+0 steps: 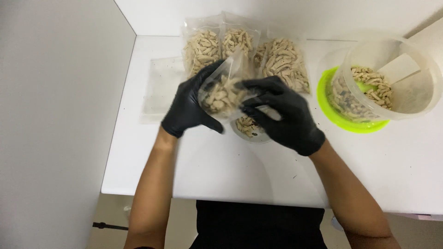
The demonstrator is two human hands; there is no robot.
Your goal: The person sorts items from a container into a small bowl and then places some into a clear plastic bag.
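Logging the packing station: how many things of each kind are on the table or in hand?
Filled clear pouches standing at the back: 3
Clear pouch held in both gloved hands: 1
Large clear tub: 1
Green lid: 1
Small bowl: 1
Total: 7

Three filled pouches (240,50), flat empty bags (159,90), white table (221,170).

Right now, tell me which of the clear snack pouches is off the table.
The pouch held between the left hand and right hand; the other filled pouches stand at the back.
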